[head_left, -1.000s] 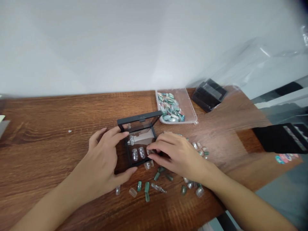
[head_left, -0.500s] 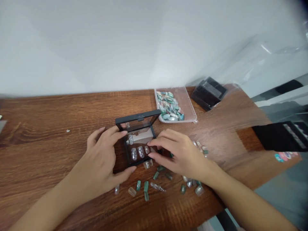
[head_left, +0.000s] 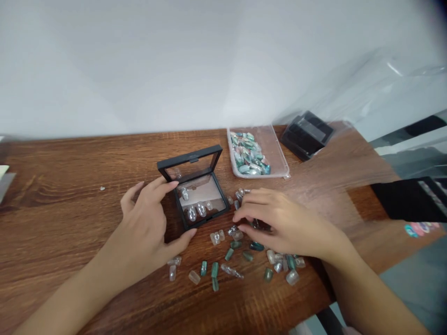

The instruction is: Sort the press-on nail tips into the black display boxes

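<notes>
The biggest thing before me is the wood-grain table (head_left: 70, 209), on which everything I work with is lying. My left hand (head_left: 148, 223) is spread wide, thumb well apart from the fingers. My right hand (head_left: 279, 223) has thumb and forefinger at a narrow gap, low over the table; I cannot tell whether something small is between them.

Beyond the right hand there is a clear plastic tray (head_left: 274, 149), filled with shiny nails at its left part. Smaller is the black-framed display case (head_left: 174, 161), in front of my left hand, with its lid tilted up. My left forefinger seems to touch its far left side, and the thumb is at the near left corner. I think this touch should be light, because a push could slide the case or drop the lid.

The smallest are the press-on nails. Four lie inside the case: three in a row (head_left: 201, 210) at the near edge, one at the left side (head_left: 185, 193). Many loose nails (head_left: 214, 270) are scattered in front of and right of it. A clear nail (head_left: 237, 235) lies just beside my right thumb. For a good pick, I judge, I should pinch one nail by its side edges, softly, without disturbing its neighbours.
</notes>
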Available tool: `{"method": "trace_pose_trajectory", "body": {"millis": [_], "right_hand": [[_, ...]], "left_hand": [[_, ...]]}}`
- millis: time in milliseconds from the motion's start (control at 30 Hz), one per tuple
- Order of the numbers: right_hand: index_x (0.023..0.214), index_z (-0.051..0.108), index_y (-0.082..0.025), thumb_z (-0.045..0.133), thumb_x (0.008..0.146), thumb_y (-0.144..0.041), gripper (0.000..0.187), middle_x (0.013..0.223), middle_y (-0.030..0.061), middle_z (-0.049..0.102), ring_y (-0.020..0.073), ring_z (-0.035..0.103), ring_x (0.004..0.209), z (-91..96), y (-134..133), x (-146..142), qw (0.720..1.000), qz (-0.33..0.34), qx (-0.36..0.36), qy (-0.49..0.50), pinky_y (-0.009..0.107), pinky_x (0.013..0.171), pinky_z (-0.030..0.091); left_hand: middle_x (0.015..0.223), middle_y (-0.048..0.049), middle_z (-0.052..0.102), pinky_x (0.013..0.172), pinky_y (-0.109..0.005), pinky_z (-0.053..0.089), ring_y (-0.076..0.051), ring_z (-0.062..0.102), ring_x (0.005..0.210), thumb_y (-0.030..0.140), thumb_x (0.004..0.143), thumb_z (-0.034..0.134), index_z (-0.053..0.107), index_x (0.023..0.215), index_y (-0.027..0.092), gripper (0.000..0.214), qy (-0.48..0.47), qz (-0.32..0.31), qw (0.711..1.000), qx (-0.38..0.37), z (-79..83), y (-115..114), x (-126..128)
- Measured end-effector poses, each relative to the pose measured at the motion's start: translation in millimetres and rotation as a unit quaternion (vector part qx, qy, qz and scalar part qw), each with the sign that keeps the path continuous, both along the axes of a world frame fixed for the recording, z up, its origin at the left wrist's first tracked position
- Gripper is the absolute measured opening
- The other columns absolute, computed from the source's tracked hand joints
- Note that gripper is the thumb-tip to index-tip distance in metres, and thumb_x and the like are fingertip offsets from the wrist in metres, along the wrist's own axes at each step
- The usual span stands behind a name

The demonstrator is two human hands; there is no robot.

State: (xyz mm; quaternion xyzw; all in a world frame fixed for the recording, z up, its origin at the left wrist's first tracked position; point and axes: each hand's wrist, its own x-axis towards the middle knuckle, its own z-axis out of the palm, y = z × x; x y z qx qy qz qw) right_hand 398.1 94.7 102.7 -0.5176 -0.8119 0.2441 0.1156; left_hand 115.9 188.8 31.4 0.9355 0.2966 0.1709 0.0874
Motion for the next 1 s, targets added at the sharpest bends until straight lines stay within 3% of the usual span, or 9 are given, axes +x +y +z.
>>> {"method": "trace_pose_trajectory", "body": {"millis": [267,667,1000], "right_hand": [[0.104,0.069,-0.018,0.060,0.096,-0.020,0.012,0.092,0.0042,0.068,0.0193,0.060,0.088,-1.7,-1,4,1.000,-0.013,0.015,-0.018,0.035,0.085,0.042],[0.101,0.069,-0.017,0.061,0.098,-0.021,0.010,0.088,0.0037,0.067,0.0185,0.059,0.083,-6.8,1,4,0.998,-0.013,0.046,-0.044,0.033,0.079,0.043],[0.104,0.070,-0.016,0.059,0.100,-0.021,0.013,0.083,0.0037,0.065,0.0170,0.057,0.077,-6.7,0,-6,0.992,-0.029,0.126,0.001,0.031,0.072,0.043]], "left_hand": [[0.139,-0.0199,0.049,0.115,-0.065,0.028,-0.041,0.043,0.138,0.057,0.090,0.056,0.042,0.131,0.016,0.060,0.008,-0.011,1.000,0.021,-0.4,1,1],[0.139,-0.0156,0.052,0.116,-0.069,0.030,-0.042,0.047,0.136,0.049,0.088,0.061,0.044,0.129,0.022,0.052,-0.007,-0.006,1.000,-0.008,2.9,0,1],[0.139,-0.0119,0.054,0.118,-0.064,0.029,-0.039,0.045,0.138,0.049,0.087,0.063,0.044,0.134,0.024,0.056,-0.012,-0.058,0.998,-0.012,6.0,-1,-1]]}}
